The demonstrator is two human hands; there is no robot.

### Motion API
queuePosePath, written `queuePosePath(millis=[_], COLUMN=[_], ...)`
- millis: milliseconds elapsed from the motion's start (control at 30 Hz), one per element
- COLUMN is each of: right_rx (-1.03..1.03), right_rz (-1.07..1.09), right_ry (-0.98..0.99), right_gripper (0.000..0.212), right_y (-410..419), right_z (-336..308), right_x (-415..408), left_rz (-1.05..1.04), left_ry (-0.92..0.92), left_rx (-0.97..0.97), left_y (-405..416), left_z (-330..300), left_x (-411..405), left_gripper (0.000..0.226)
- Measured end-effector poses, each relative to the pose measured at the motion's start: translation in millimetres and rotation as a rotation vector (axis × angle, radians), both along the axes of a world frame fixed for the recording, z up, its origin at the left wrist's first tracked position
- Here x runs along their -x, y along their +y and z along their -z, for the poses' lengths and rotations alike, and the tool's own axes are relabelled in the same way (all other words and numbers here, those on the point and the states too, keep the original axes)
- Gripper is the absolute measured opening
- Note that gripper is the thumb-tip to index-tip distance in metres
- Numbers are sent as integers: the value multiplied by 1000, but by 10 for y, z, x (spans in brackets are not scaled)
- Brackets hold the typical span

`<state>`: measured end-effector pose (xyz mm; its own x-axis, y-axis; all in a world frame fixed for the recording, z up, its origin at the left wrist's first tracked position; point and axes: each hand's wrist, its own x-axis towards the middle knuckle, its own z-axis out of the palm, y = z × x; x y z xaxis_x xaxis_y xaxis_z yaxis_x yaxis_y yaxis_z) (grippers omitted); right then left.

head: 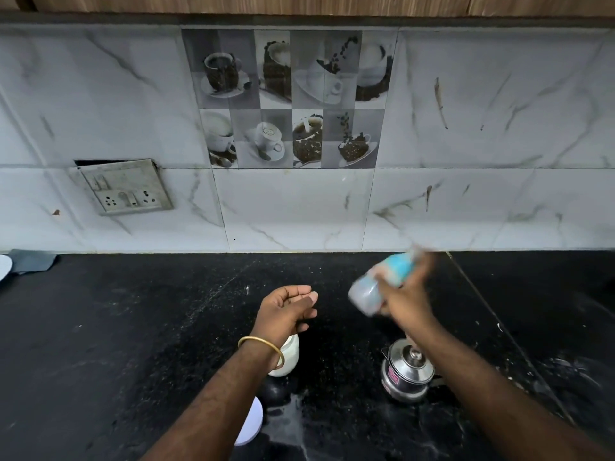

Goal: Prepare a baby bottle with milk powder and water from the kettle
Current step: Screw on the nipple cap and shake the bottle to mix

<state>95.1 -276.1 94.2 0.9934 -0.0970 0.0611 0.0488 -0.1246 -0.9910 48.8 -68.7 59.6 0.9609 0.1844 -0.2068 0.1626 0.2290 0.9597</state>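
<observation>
From the head view, your right hand (404,296) has its grip curled round the middle of the baby bottle (382,282), held up in the air over the dark surface (133,327) and clear of it. The bottle is motion-blurred, so I judge you are shaking it to mix. Its long axis runs on a slant: the clear base end points down and left towards your other hand, the blue upper end up and right towards the tiled wall (299,211). Whether a cap is seated is too blurred to tell.

Your left hand (286,309) floats just beside the base end, fingers loosely curled, holding nothing. It is the nearer hand if you want to steady the base.

Below, the steel kettle (407,374) stands under your right forearm, and a white jar (288,356) stands under your left wrist.
</observation>
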Motion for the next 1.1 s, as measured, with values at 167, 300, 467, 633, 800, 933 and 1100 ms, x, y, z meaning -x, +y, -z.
queuePosePath(millis=[167,300,467,633,800,933,1100], right_rx=[-74,-125,19,214,-29,100,0], right_rz=[-92,91,-27,-83,46,61,0], right_ry=[49,-23,-165,-226,-297,-283,-212], right_gripper=[78,82,82,86,80,86,83], right_y=[8,83,-1,-17,-50,-1,-74], right_z=[-3,119,122,174,123,235,219], right_x=[31,-36,-105,-136,-195,-208,-216], left_rz=[24,23,35,25,25,19,32], left_ry=[-26,-16,-24,-4,-6,1,-11], left_rx=[1,0,2,3,13,16,23], left_y=[-10,-22,-17,1,12,11,3], left_z=[-45,-27,-37,11,-9,18,-17], left_x=[-48,-53,-65,-52,-93,-71,-64], left_gripper=[23,23,22,20,24,21,21])
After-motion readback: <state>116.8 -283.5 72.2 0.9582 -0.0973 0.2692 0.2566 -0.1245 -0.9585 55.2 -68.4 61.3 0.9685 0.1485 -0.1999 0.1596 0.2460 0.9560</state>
